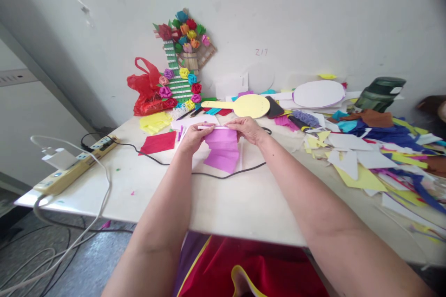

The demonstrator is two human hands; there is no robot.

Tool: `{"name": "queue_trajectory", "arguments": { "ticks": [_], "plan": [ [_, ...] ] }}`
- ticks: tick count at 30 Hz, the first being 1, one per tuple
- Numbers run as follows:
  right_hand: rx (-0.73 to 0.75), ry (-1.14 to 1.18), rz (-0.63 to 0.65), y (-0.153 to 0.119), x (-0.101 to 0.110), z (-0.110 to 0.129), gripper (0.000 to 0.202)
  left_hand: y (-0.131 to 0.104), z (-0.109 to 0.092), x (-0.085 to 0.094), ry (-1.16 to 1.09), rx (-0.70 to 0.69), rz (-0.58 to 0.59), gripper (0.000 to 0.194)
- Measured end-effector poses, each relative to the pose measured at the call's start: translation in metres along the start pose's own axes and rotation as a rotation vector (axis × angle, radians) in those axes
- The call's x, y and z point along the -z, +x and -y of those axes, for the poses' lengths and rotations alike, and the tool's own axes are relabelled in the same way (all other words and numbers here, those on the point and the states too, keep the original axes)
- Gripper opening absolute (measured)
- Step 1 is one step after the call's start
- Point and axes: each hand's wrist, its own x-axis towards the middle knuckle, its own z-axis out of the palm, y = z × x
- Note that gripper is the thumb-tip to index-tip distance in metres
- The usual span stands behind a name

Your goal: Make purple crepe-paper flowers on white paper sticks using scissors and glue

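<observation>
A piece of purple crepe paper [222,151] hangs below a thin pale stick [218,127] in front of me, over the middle of the table. My left hand [195,137] pinches the stick and the paper's upper left edge. At the right end, my right hand [247,130] is closed on the same stick and the paper's upper right corner. The paper's lower part reaches down towards a black cable. Short purple rolls [180,133] lie just left of my left hand, beside a red paper piece [158,143].
A power strip [76,167] with cables stands at the left edge; a black cable [223,177] crosses the table. Behind are a red bag [144,88], paper flowers [190,32] and a yellow paddle shape [251,106]. Paper scraps [362,160] and a green bottle [379,94] are right.
</observation>
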Motion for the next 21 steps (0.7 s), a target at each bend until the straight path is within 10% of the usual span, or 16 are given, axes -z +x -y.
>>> {"name": "queue_trajectory", "arguments": {
  "ticks": [21],
  "plan": [
    [-0.034,0.061,0.043,-0.001,0.001,0.002,0.023,-0.003,-0.010,0.003,0.009,0.007,0.059,0.024]
  ]
}}
